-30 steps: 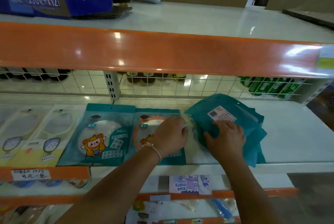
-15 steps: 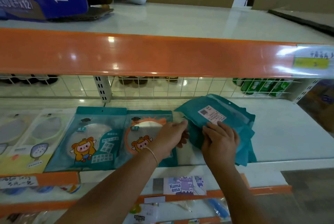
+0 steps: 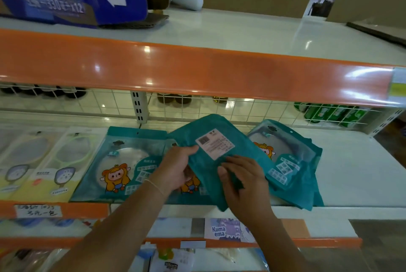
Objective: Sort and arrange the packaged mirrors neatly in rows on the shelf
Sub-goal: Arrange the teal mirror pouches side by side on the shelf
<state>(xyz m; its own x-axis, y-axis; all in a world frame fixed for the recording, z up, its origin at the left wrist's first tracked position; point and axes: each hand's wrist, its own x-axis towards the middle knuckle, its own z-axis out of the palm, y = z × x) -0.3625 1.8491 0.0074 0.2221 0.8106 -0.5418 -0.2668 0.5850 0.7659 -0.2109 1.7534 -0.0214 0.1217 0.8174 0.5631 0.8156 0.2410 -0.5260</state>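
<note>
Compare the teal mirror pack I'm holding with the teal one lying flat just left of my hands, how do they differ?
The held teal pack shows its plain back with a white barcode label, while the flat teal pack lies face up, showing a cartoon character and a clear window. The held pack is lifted and tilted, gripped by the left hand and right hand; the flat pack rests squared in the row on the shelf. Both share the same teal colour and look similar in size.

Both hands are lifting one teal packet, back side up, off the pile of teal packets and carrying it leftward. Left hand is now gripping its left edge; right hand is pinching its lower part. Packet is now overlapping the orange-rimmed mirror packet. Pile's top packet is now lying exposed, face up.
</note>
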